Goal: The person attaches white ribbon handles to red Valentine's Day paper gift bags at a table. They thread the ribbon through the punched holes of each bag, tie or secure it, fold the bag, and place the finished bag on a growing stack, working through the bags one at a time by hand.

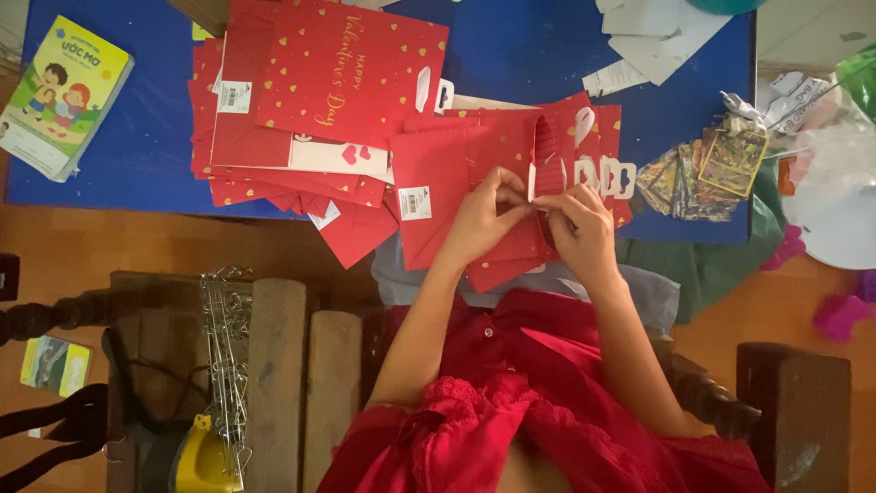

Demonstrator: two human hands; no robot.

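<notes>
My left hand (481, 217) and my right hand (581, 230) meet over the near edge of a blue table (155, 119). Both pinch the same red paper bag (547, 155), a flat folded one with a ribbed side fold and a white edge between my fingertips. It lies on top of other flat red bags (438, 173). To the left sits a larger pile of red bags with gold hearts and gold lettering (347, 68). My forearms reach in from below, over red clothing.
A children's picture book (59, 91) lies at the table's far left. A fan of picture cards (703, 169) and white paper scraps (657, 32) are on the right. Lower left are wooden furniture (278, 365), a bunch of metal wire pieces (224, 338) and a yellow object (205, 461).
</notes>
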